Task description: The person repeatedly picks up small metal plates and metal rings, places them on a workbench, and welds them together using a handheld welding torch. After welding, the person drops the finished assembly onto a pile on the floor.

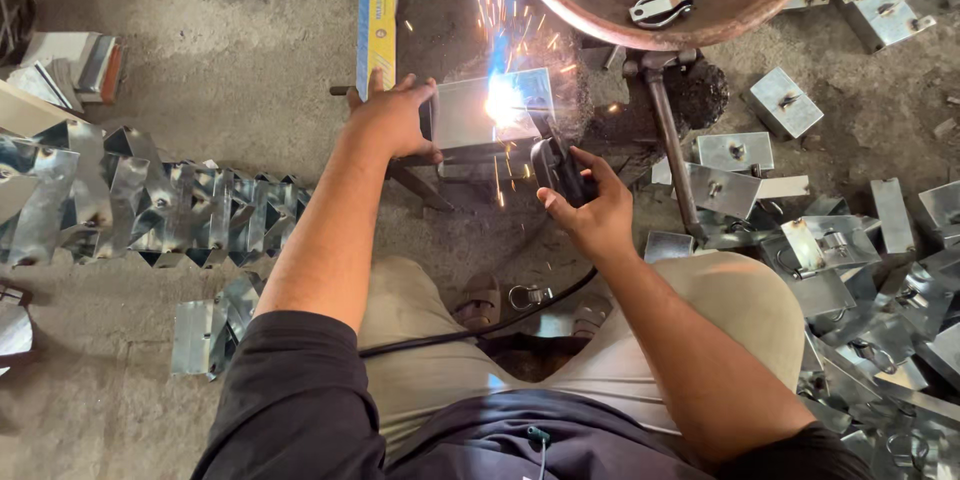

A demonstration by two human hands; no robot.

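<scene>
Your left hand grips the stiff, sharp-edged metal box by its left edge; your right hand holds the welding holder. Avoid the hot seam.

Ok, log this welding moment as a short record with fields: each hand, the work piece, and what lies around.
left hand: left hand steadies the metal box at its edge
right hand: right hand grips the black welding holder
work piece: bright arc, sparks flying
right side: pile of metal boxes
top: rusty bowl holding clamps
</scene>
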